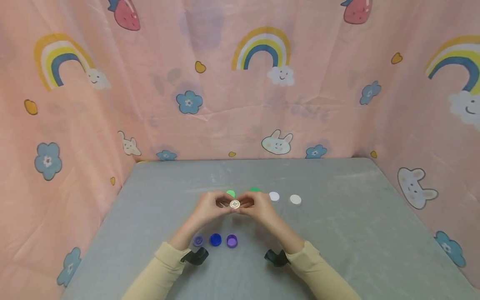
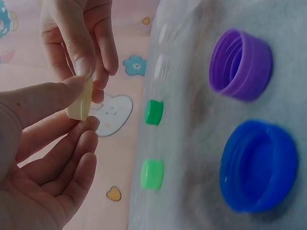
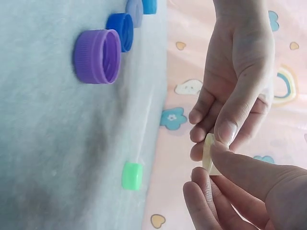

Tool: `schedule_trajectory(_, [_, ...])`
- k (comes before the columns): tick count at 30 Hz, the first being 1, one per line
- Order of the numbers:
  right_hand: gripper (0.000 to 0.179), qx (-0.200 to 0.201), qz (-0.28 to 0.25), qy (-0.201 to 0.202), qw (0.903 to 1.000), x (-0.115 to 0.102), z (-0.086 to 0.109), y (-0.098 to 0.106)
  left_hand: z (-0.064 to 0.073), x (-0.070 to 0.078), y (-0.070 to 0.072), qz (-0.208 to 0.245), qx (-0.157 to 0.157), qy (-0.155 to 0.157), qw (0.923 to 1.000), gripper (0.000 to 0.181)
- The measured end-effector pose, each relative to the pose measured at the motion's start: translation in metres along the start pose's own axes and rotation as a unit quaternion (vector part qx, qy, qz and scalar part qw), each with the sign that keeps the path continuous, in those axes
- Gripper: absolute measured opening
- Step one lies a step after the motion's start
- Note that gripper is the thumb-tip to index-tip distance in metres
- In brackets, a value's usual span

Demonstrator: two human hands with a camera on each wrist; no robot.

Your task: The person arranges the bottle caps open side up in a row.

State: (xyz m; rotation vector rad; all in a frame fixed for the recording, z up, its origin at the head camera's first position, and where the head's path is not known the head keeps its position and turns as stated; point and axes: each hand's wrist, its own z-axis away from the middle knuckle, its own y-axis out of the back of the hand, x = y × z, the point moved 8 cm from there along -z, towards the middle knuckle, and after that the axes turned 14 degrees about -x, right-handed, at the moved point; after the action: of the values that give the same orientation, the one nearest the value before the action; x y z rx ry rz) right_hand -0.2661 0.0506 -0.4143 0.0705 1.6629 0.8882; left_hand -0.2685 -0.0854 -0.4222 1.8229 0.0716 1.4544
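Observation:
A pale yellow bottle cap (image 1: 234, 204) is held up above the table between both hands. My left hand (image 1: 211, 207) pinches it from the left, thumb on one face and fingers behind. From the right, my right hand (image 1: 259, 206) pinches the same cap between thumb and fingertips. The two hands meet at the cap, which appears edge-on in the left wrist view (image 2: 82, 103). Beneath the forearms stand a purple cap (image 1: 232, 241), a blue cap (image 1: 215, 240) and a lavender cap (image 1: 198, 241). The purple and blue ones have their hollow sides up.
Beyond the hands lie a light green cap (image 1: 230, 193), a darker green cap (image 1: 255, 189) and two whitish caps (image 1: 274, 196), (image 1: 295, 200). A light blue cap (image 3: 149, 6) shows in the right wrist view. A pink patterned curtain (image 1: 225, 125) surrounds the grey table (image 1: 356, 233).

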Motion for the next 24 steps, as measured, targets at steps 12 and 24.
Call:
schedule_trajectory(12, [0.026,-0.014,0.007,-0.01,0.9998,0.01,0.025,0.008,0.0,0.007,-0.025,0.016,0.001,-0.004,0.9999,0.026])
schedule_trajectory(24, [0.021,-0.024,0.046,0.018,0.9985,0.018,0.044,0.009,0.005,0.012,-0.047,0.032,-0.004,-0.013,0.9994,0.027])
